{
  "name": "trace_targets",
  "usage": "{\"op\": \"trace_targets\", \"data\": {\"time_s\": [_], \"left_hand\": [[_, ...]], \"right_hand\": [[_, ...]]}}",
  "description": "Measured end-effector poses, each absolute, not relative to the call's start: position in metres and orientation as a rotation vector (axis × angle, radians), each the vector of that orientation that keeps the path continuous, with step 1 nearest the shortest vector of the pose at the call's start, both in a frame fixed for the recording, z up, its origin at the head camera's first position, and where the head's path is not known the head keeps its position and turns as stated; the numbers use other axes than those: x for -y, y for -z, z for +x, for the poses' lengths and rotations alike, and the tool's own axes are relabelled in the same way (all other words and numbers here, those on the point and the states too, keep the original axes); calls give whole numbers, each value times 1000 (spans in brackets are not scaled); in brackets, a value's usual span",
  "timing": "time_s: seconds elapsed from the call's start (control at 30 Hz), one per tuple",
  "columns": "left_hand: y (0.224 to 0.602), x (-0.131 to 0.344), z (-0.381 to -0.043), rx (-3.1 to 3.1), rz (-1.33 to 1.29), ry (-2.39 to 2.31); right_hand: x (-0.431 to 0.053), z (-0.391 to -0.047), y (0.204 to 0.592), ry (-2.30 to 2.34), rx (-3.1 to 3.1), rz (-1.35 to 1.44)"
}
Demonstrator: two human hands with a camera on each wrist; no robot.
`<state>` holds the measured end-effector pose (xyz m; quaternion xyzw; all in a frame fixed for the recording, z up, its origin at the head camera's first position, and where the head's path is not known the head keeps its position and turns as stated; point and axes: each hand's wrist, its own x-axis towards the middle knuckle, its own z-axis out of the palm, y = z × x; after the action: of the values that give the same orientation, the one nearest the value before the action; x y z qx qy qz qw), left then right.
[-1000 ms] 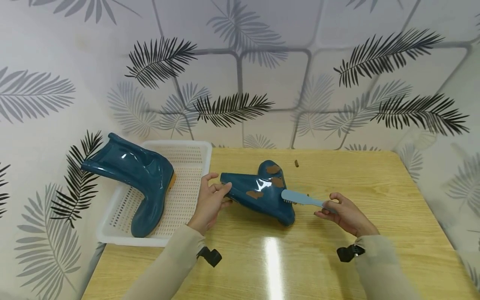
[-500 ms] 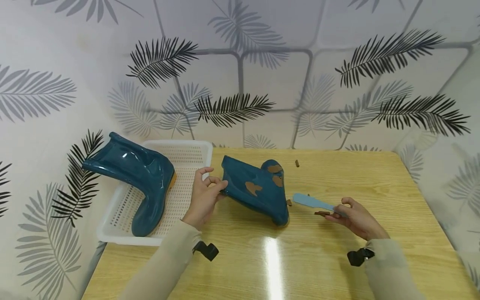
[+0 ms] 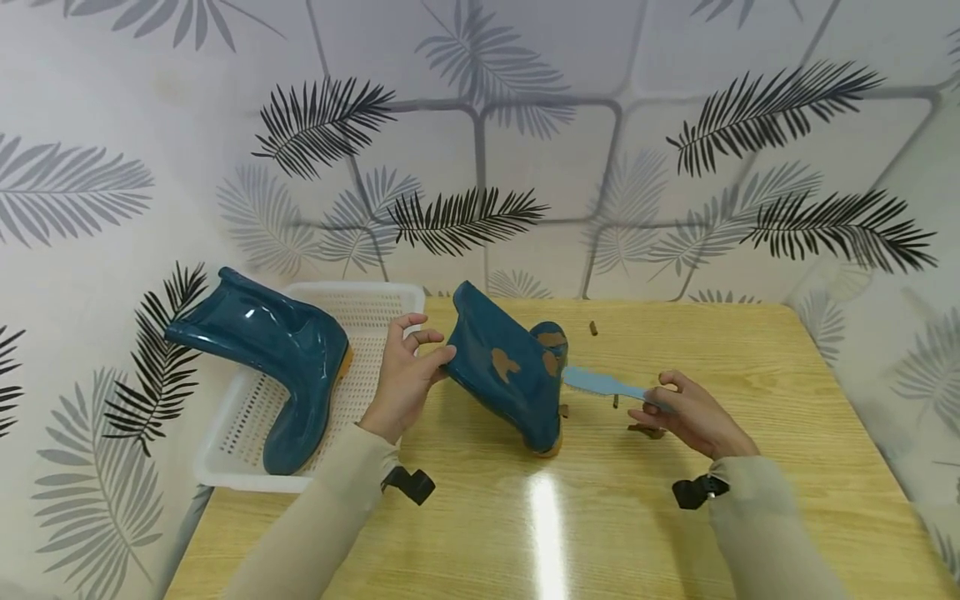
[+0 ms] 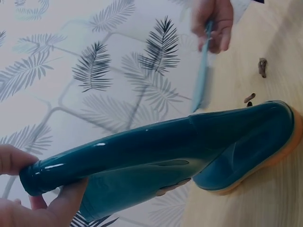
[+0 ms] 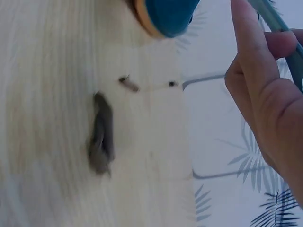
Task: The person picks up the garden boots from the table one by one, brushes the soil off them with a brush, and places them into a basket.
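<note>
My left hand (image 3: 405, 375) pinches the top edge of a glossy dark teal rubber boot (image 3: 517, 404). Its shaft is raised and tilted above the wooden table, and brown mud-like patches (image 3: 504, 365) mark its side. In the left wrist view, thumb and fingers grip the rim of the boot (image 4: 142, 144), whose orange-edged sole faces the table. From the right, my right hand (image 3: 697, 418) holds a light blue brush (image 3: 600, 382) by its handle. The brush head is close to the boot's foot; the head view cannot tell whether they touch.
A white perforated basket (image 3: 416, 296) stands at the left, with a second teal boot (image 3: 300, 350) lying across it. Brown crumbs lie on the table (image 3: 660, 533), including a larger brown clump (image 3: 647, 431) below the right hand. A leaf-patterned wall covering (image 3: 555, 167) rises behind.
The boot's shaft has been lifted and turned, its upper rim rising. The brush left the boot toward the right, then came back left and slightly up. A brown clump now lies below the right hand.
</note>
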<state>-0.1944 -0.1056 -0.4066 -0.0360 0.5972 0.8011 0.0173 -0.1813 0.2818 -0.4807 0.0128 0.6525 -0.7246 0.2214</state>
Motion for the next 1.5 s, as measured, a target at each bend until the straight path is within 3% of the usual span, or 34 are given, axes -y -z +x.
{"op": "trace_targets", "data": {"time_s": [0.77,1.5], "left_hand": [[407,97,-189,-1739,46,-2501],[408,100,-187,-1594,-68,-2546]], "right_hand": [[-200,-219,444,2079,-1686,-132],[-218,-212,459,2081,-1730,-56]]}}
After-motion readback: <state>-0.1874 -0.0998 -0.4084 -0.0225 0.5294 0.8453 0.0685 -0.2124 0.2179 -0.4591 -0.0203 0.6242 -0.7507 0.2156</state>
